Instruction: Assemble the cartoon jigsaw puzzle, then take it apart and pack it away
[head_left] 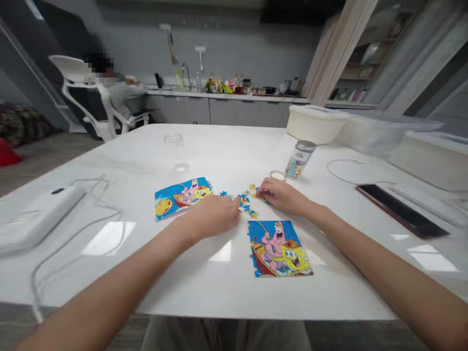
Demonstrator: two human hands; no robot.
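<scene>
White table (197, 292): loose puzzle pieces (247, 208) toward near edge, between fingertips (235, 207)
Left hand (218, 212): curled, grip unclear
Right hand (278, 195): curled, likewise

Puzzle pieces (247, 208) — loose, blue-and-yellow — near joined section (280, 251)

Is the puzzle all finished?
No, loose pieces lie between the left hand and right hand, and the joined section nearest the person has bare knobs along its left edge.
</scene>
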